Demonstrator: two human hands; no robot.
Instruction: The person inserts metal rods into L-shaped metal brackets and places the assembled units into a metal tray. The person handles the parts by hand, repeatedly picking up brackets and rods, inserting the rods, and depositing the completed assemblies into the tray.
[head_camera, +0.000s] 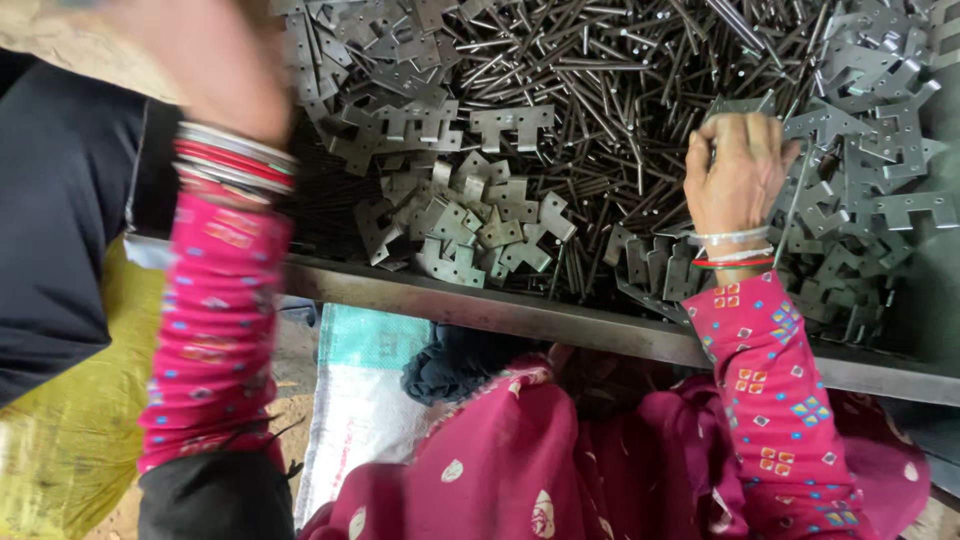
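My right hand (738, 172) rests on a heap of thin dark metal rods (600, 90), fingers curled around a flat grey metal bracket (745, 107) and a thin rod. My left hand (215, 65) is raised at the upper left, blurred by motion, and what it holds cannot be made out. Both wrists carry red and white bangles above pink patterned sleeves. Flat stamped metal brackets (470, 215) lie piled between the hands.
More grey brackets (880, 150) are heaped at the right. A metal table edge (520, 312) runs across below the piles. Under it lie pink cloth on my lap, a white woven sack (350, 410) and yellow fabric (70, 420). Dark cloth covers the left.
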